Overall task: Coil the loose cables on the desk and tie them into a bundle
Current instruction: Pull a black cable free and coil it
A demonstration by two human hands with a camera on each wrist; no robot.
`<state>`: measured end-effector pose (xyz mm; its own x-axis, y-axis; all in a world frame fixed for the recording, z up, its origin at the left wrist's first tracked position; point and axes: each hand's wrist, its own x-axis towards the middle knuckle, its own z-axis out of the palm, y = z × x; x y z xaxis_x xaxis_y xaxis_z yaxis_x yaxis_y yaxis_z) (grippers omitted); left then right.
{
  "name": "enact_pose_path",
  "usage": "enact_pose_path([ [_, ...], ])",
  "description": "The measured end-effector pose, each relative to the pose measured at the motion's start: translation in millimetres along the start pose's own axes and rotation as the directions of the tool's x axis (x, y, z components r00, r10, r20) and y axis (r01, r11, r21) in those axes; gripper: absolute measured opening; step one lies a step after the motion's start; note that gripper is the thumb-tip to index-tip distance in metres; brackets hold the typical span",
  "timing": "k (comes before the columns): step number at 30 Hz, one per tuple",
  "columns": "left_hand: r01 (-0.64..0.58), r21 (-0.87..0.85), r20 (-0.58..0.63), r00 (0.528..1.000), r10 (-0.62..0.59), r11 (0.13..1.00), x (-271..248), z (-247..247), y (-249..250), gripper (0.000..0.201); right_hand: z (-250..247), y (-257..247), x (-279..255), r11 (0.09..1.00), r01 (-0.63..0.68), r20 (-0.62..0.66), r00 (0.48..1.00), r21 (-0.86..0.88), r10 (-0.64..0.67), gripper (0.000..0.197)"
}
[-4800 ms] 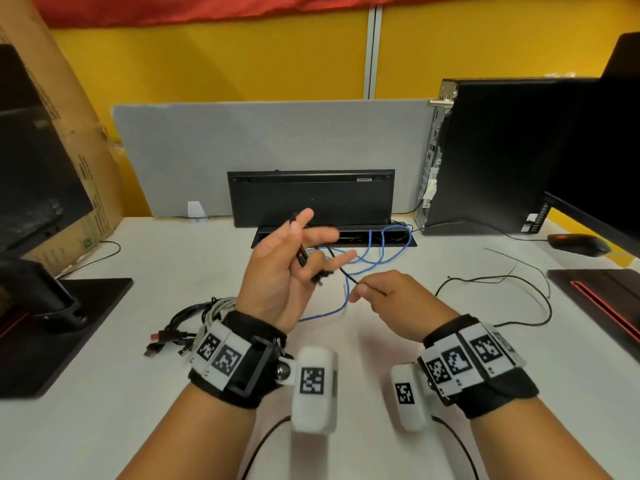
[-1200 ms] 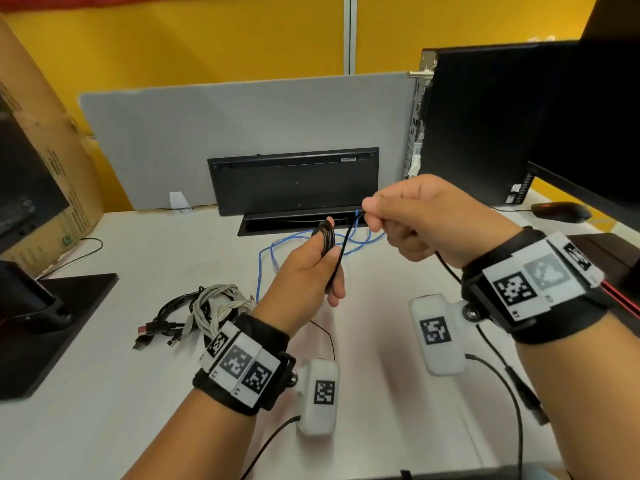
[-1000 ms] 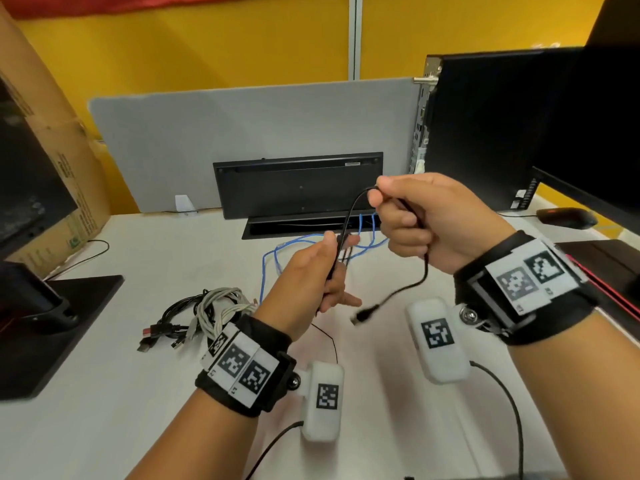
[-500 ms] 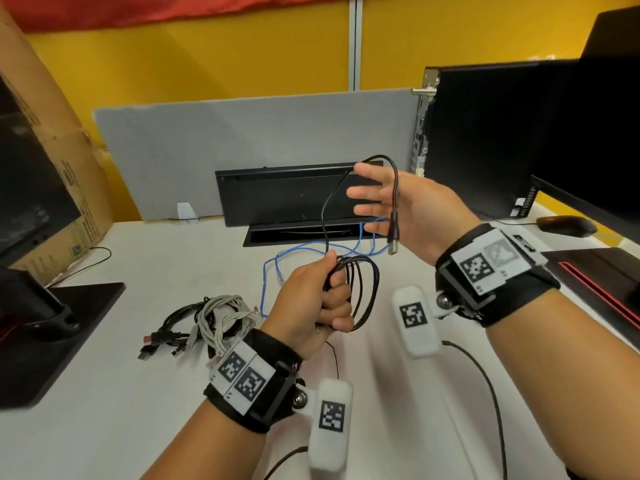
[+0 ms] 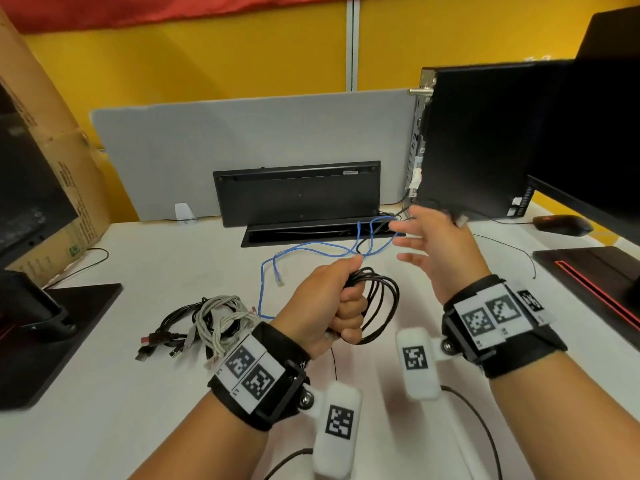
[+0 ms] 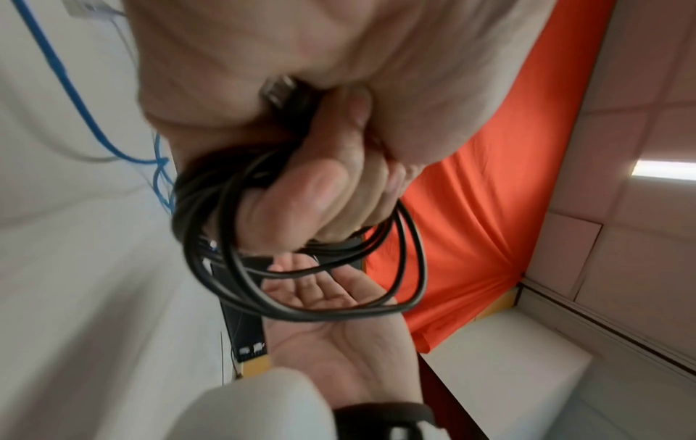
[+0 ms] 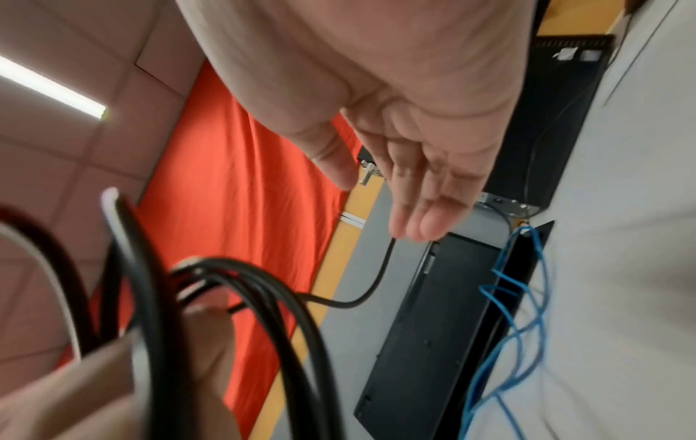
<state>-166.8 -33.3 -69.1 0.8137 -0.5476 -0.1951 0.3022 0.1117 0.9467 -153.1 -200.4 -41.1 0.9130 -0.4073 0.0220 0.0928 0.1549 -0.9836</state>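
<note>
Left-wrist view shows my left hand (image 6: 301,166) clenched round the black cable coil (image 6: 301,282), pinning its loops so they cannot spring apart. Beyond it my right hand (image 5: 440,251) hangs with fingers spread, holding nothing, free to fetch more. Farther off, the blue cable (image 5: 311,252) lies loose on the desk (image 5: 138,393), uncoiled.

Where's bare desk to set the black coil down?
Bare patches: white desk near-left, between the monitor base and the left hand; also the strip between the cable pile and grey divider. Crowded: around the blue cable by the tray, under the right hand.
</note>
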Motion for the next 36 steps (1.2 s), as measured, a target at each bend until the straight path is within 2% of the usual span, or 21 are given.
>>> enact_pose_path([
  [2,0.034,0.034,0.022,0.999,-0.035,0.999,2.7,4.4,1.0,0.056,-6.3,10.2,-3.1,0.996,-0.088,0.019,0.996,-0.017,0.088,0.024],
  [5,0.066,0.055,0.036,0.997,-0.068,0.996,6.1,8.6,2.7,0.054,-12.0,13.0,-7.0,0.986,-0.130,0.080,0.987,-0.102,0.138,0.023],
  [8,0.050,0.051,0.025,0.998,-0.052,0.997,11.0,10.1,7.1,0.049,-11.3,5.2,-15.5,0.980,-0.035,0.239,0.968,-0.194,0.082,0.026],
  [11,0.034,0.020,-0.002,0.999,-0.034,0.999,19.3,6.2,13.6,0.050,-7.8,-2.1,-23.4,0.965,0.105,0.391,0.920,-0.240,-0.003,0.037],
  [14,0.019,0.023,0.012,1.000,-0.019,1.000,25.2,0.3,21.0,0.052,-6.5,-0.3,-22.6,0.858,0.286,0.428,0.899,-0.427,-0.086,0.060],
  [17,-0.007,0.116,0.021,1.000,0.004,0.993,28.1,-0.5,27.1,0.054,-1.6,3.9,-22.5,0.767,0.412,0.438,0.879,-0.493,-0.190,0.046],
  [20,-0.019,0.232,0.044,0.999,0.010,0.973,28.1,1.1,34.9,0.052,5.2,6.5,-22.1,0.581,0.549,0.424,0.835,-0.601,-0.350,0.044],
  [23,-0.008,0.303,0.045,0.999,-0.006,0.953,26.0,0.8,42.3,0.053,8.9,6.8,-19.8,0.397,0.554,0.418,0.825,-0.732,-0.381,0.036],
  [25,-0.024,0.342,0.014,1.000,0.021,0.939,24.7,2.4,44.8,0.054,10.9,7.6,-19.6,0.343,0.548,0.404,0.818,-0.763,-0.409,0.031],
  [29,-0.092,0.356,-0.056,0.991,0.119,0.930,25.8,7.4,45.2,0.051,11.3,8.8,-19.7,0.340,0.601,0.401,0.766,-0.723,-0.503,0.021],
  [32,-0.084,0.319,-0.106,0.987,0.123,0.944,27.5,6.1,42.9,0.046,8.3,8.2,-15.7,0.350,0.608,0.396,0.760,-0.712,-0.515,0.012],
  [34,-0.078,0.275,-0.116,0.987,0.113,0.958,27.7,4.0,40.7,0.043,4.4,8.4,-13.7,0.374,0.615,0.374,0.752,-0.694,-0.542,0.027],
  [36,-0.095,0.254,-0.114,0.985,0.127,0.962,27.5,2.5,39.4,0.040,1.6,8.8,-14.7,0.438,0.633,0.354,0.747,-0.639,-0.563,0.036],
])
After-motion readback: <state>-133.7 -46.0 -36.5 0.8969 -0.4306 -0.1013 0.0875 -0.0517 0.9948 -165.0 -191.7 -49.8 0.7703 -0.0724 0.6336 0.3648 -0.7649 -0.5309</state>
